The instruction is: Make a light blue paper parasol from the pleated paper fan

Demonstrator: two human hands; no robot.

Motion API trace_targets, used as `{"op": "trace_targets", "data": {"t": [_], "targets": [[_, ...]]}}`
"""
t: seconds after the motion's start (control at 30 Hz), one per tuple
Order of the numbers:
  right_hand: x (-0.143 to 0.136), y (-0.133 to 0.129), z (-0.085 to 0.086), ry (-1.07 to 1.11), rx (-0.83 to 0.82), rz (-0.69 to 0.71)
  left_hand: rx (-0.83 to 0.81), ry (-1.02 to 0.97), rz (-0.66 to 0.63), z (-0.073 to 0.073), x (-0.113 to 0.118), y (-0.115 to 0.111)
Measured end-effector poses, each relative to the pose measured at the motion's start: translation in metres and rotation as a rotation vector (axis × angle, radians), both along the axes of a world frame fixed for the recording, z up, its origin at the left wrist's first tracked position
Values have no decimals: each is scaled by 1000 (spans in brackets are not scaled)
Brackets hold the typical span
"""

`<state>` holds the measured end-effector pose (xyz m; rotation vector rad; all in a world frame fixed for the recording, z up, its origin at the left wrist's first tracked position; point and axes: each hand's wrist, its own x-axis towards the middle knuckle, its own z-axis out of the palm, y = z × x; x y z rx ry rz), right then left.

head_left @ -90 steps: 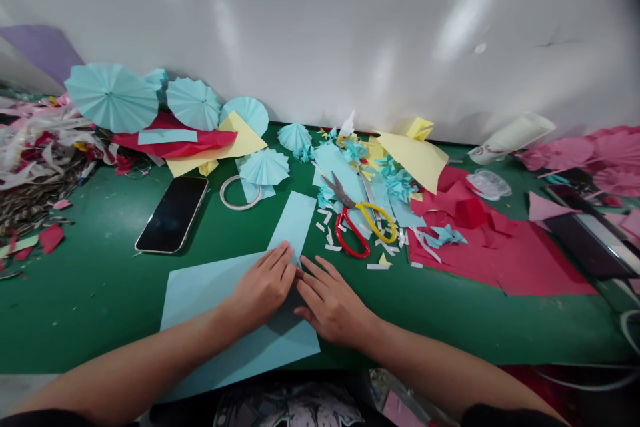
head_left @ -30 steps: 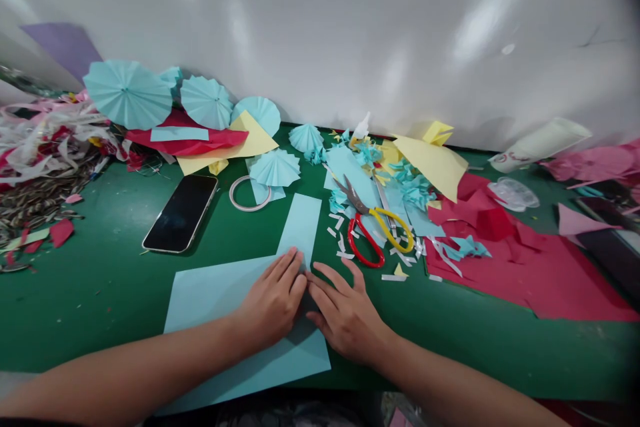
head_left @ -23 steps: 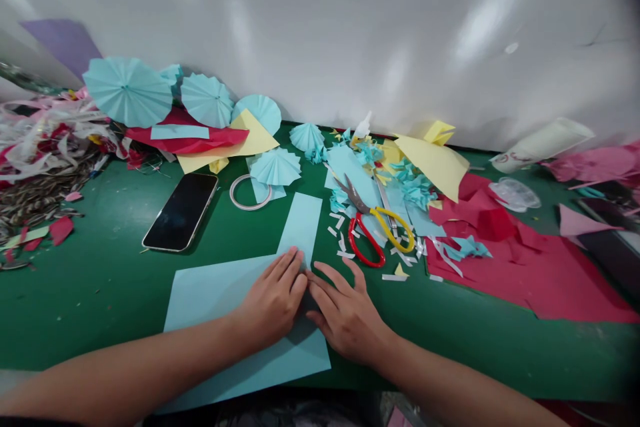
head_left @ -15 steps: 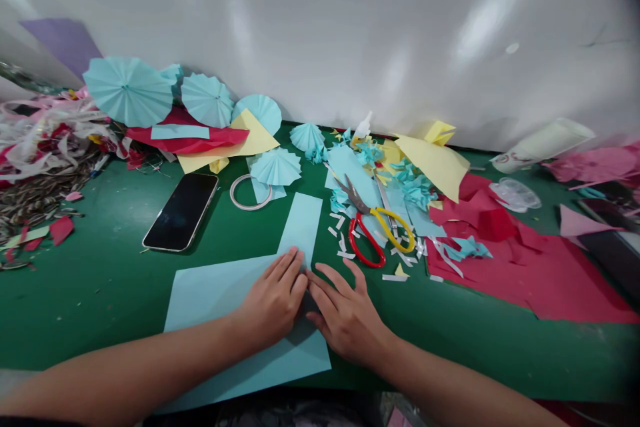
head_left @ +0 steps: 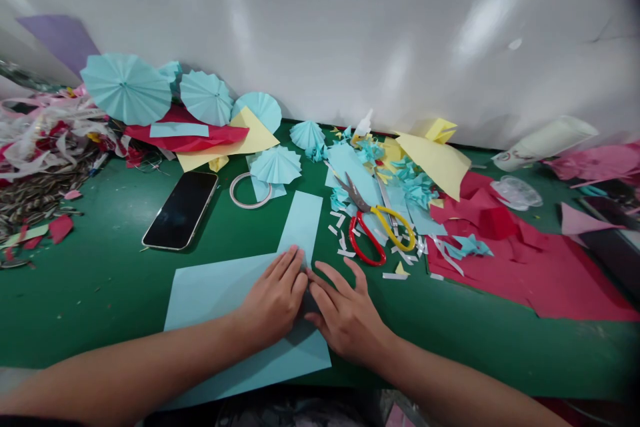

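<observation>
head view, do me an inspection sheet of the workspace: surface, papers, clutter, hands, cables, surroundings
Surface: green table, partly covered.
Papers: blue sheet flat at the front edge; blue strip reaching past its far edge.
Clutter: phone, white ring, scissors with blades apart, white scraps, blue fans, red paper.
Left hand: palm down over the sheet, fingertips on the strip.
Right hand: fingers spread, tips next to the left hand's.
Cables: none clearly seen; lower right corner too dark to tell.
Surroundings: pale wall behind.
</observation>
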<state>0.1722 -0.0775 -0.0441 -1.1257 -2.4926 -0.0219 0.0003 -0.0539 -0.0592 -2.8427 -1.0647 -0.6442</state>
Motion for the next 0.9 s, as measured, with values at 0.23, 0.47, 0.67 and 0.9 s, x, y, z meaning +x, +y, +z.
{"op": "trace_targets", "data": {"t": [0.23, 0.47, 0.67, 0.9], "targets": [[0, 0, 0, 2, 5, 2, 25, 6, -7, 1, 0, 0], [0, -1, 0, -5, 15, -11, 6, 21, -11, -1, 0, 0], [-1, -2, 0, -36, -3, -22, 5, 23, -4, 0, 0, -1], [-2, 0, 1, -77, -35, -11, 22, 34, 6, -1, 1, -1]]}}
